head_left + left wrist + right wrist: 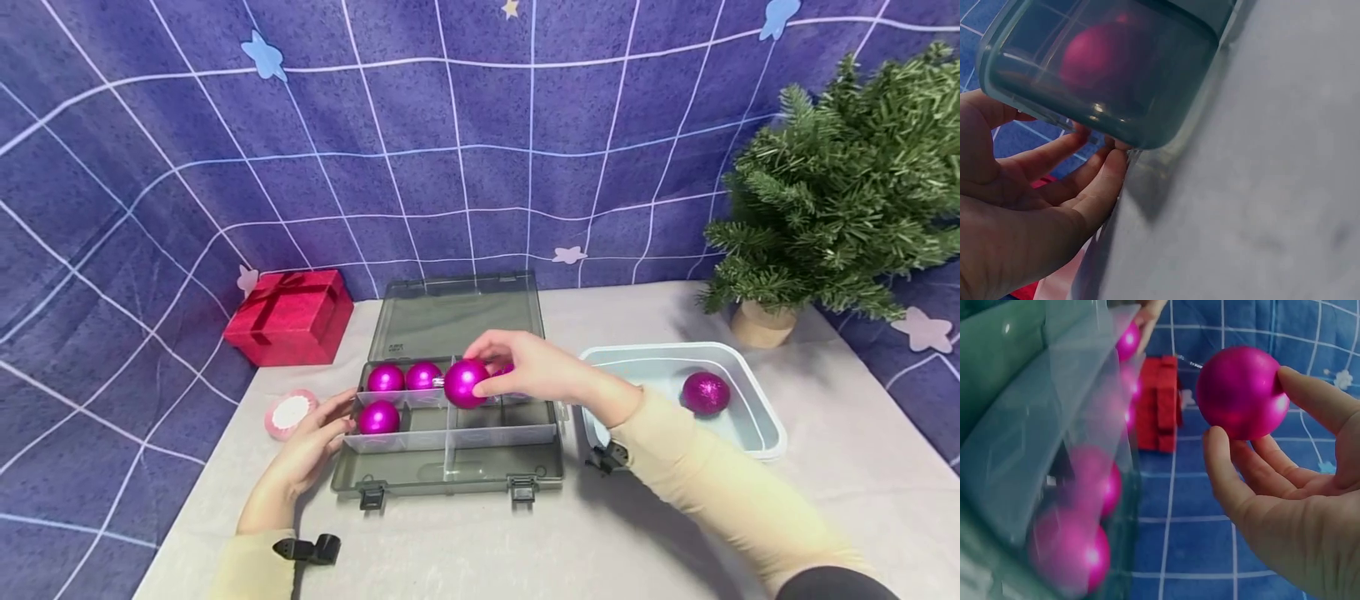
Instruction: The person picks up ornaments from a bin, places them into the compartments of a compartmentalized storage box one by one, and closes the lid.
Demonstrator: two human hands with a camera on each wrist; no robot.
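Note:
My right hand [517, 362] pinches a shiny magenta bauble [465, 384] between thumb and fingers, above the middle of a grey see-through divided case [500, 457]. In the right wrist view, the same bauble [1242, 392] is apart from the case, its silvery cap pointing away from the fingers. Two magenta baubles [386, 380] sit in the case's back left section and another bauble [379, 417] in the section before it. More baubles [1071, 550] in the back right section are partly hidden by my right hand. My left hand [307, 446] touches the case's left side with its fingertips.
The case's lid [461, 315] lies opened backward. A pale blue tub [750, 446] at right holds a glittery magenta bauble [706, 393]. Behind it stands a small artificial fir tree [840, 183]. A red gift box [292, 321] and a pink-and-white round item [291, 413] are at left.

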